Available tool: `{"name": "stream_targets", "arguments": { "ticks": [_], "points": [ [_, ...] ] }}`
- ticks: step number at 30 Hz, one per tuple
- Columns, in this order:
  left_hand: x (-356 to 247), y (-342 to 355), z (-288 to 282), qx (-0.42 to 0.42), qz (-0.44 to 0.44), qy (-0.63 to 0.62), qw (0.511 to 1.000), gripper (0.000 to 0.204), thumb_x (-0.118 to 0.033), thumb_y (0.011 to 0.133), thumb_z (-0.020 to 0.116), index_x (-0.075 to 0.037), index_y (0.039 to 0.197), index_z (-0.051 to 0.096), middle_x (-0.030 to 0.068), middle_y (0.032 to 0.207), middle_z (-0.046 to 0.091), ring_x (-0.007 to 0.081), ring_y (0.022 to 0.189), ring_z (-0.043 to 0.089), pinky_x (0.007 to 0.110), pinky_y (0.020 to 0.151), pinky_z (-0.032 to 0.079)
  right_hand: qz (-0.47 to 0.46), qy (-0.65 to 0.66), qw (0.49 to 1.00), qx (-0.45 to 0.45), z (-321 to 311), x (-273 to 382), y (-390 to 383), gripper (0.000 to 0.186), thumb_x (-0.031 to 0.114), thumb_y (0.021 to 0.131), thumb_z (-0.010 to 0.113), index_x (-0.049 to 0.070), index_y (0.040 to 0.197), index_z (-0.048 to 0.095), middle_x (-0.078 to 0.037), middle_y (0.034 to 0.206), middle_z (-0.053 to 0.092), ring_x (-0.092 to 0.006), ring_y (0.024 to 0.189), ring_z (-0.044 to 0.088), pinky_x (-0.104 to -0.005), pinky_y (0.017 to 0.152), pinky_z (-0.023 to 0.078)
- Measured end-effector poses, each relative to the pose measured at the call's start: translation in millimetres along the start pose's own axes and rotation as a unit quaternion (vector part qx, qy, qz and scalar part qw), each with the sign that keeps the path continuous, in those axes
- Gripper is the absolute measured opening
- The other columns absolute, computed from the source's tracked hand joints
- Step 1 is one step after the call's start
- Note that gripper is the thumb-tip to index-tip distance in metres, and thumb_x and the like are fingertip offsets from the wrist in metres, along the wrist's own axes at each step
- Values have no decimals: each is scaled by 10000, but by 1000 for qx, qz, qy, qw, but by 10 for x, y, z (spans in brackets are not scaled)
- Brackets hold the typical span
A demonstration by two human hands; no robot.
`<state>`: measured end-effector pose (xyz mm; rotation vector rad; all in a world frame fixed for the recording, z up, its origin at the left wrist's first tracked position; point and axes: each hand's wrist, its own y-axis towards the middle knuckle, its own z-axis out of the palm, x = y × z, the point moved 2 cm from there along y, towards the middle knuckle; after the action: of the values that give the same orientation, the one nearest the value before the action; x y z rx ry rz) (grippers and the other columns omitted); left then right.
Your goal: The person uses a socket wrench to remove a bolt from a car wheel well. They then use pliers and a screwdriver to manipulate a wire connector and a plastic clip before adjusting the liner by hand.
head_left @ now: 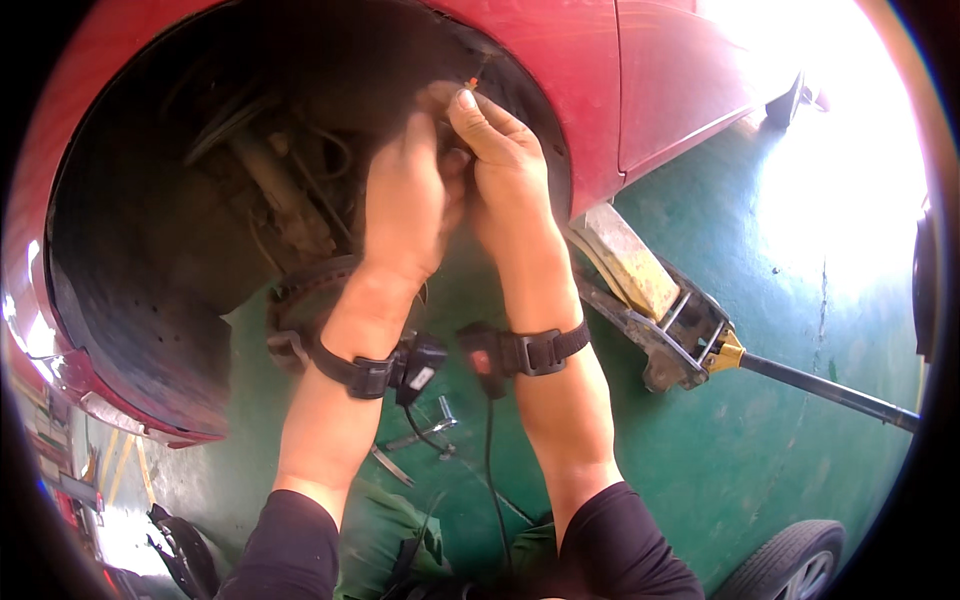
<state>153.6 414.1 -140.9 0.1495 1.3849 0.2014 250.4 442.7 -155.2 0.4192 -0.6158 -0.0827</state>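
1. Holding the left hand (405, 195) and the right hand (505, 160) close together, high inside the wheel arch (100, 250) of a red car (570, 80), toward its door side.
2. Seeing a small orange piece (472, 83) just above the right thumb's tip, near the arch's edge; being unable to tell whether touching the thumb or sitting apart behind it.
3. Bunching the right hand, laying the thumb up toward the curled forefinger; being unable to tell whether pinching anything there.
4. Bending the left hand's fingers inward beside the right, blurring at the tips; being unable to tell whether pinching or merely resting.
5. Judging by the small size, probably weighing very little and feeling stiff rather than soft, perhaps snapping under hard squeezing or sideways bending.
6. Possibly turning slippery if carrying grime from the dusty-looking arch.
7. Favouring a fingertip hold low on the sides of the orange piece over pressing on its top, and steadying with the free fingers.
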Motion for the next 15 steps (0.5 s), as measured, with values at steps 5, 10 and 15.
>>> {"name": "stream_targets", "arguments": {
  "ticks": [5,10,15],
  "points": [
    [-56,-29,37,98,-94,-207,969,377,-353,1110,414,-40,966,567,-5,690,503,74,490,386,239,414,319,34,-47,998,-18,7,122,-36,276,203,1014,648,-7,1181,714,-109,1103,747,-103,537,548,-254,451,480],
    [139,-133,53,-101,257,246,929,357,-321,1099,492,13,1040,605,10,746,587,78,561,495,255,503,393,-9,-42,998,-56,86,120,-33,264,184,975,711,-50,1095,732,-109,1018,746,-127,697,639,-244,607,522],
    [178,-110,24,-87,266,267,922,393,-350,1108,475,-16,942,599,-16,686,525,52,541,446,229,474,346,-17,-84,995,-61,46,91,-8,230,151,948,746,-61,1036,743,-108,1009,746,-130,815,661,-256,680,521]
  ]
}}
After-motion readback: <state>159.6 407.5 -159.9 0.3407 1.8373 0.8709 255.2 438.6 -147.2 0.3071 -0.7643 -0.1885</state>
